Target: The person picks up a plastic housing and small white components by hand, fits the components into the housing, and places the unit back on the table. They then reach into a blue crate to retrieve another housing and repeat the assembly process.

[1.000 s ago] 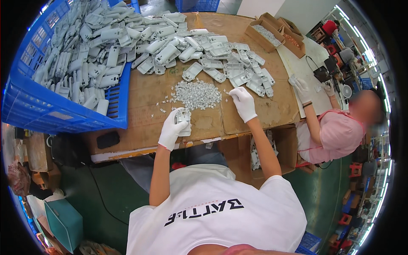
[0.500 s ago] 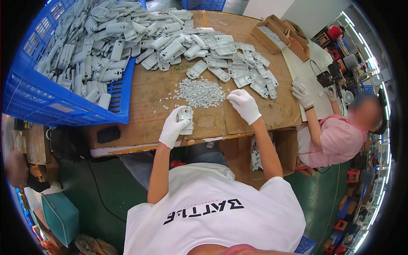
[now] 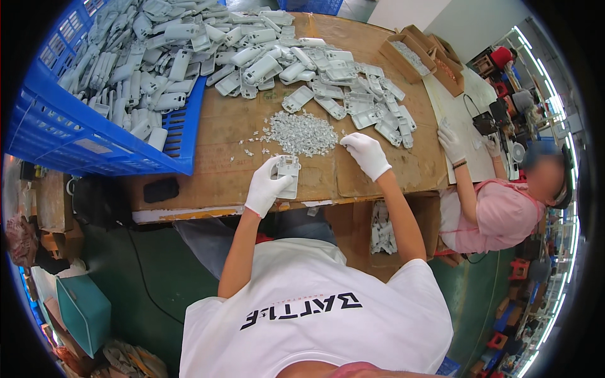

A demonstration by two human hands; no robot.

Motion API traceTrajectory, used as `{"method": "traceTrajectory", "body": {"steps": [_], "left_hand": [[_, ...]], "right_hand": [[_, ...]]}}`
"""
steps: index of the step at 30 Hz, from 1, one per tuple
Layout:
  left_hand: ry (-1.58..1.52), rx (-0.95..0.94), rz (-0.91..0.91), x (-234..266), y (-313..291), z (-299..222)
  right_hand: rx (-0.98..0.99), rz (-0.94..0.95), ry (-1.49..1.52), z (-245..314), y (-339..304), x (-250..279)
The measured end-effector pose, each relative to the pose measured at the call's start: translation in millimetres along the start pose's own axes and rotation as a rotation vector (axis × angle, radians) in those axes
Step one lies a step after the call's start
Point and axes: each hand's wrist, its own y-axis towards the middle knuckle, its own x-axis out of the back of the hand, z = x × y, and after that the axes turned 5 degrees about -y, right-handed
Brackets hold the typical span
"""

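Note:
My left hand [image 3: 265, 189], in a white glove, grips a light grey plastic housing [image 3: 290, 169] near the table's front edge. The housing's hollow, ribbed side faces up. My right hand [image 3: 368, 155], also gloved, hovers right of a heap of tiny whitish plastic pieces [image 3: 302, 133]. Its thumb and fingertips are pinched together, and whatever lies between them is too small to name. Beyond the small pieces spreads a loose pile of similar grey housings [image 3: 353, 101].
A blue crate [image 3: 94, 142] full of housings stands at the left. Cardboard boxes [image 3: 409, 57] of small parts sit at the far right. A co-worker [image 3: 498, 211] in pink works beside me. A dark pouch [image 3: 161, 190] lies by the front edge, and an open carton [image 3: 416, 223] is below it.
My left hand and the housing appear slightly further right, and the housing sits a little more upright in the fingers. The right hand stays pinched at nearly the same spot. The whole view has shifted slightly.

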Motion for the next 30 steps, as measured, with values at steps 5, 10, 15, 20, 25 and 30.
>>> {"method": "traceTrajectory", "body": {"steps": [5, 10, 15, 20, 25, 30], "left_hand": [[0.052, -0.004, -0.001, 1, -1, 0], [0.034, 0.003, 0.006, 0, -3, -3], [0.051, -0.001, -0.022, 0, -2, -1], [0.258, -0.197, -0.157, -10, 2, 15], [0.369, -0.265, -0.31, -23, -6, 4], [0.368, -0.254, -0.369, -37, -11, -16]], "right_hand": [[-0.034, -0.017, -0.014, -5, -3, 0], [-0.041, -0.02, -0.015, -3, 0, -2], [-0.229, 0.137, -0.119, -1, 8, 2], [-0.093, 0.092, -0.371, 16, 18, -2], [-0.154, -0.304, 0.181, 64, 27, -6], [-0.005, -0.32, 0.373, 142, 20, -22]]}}
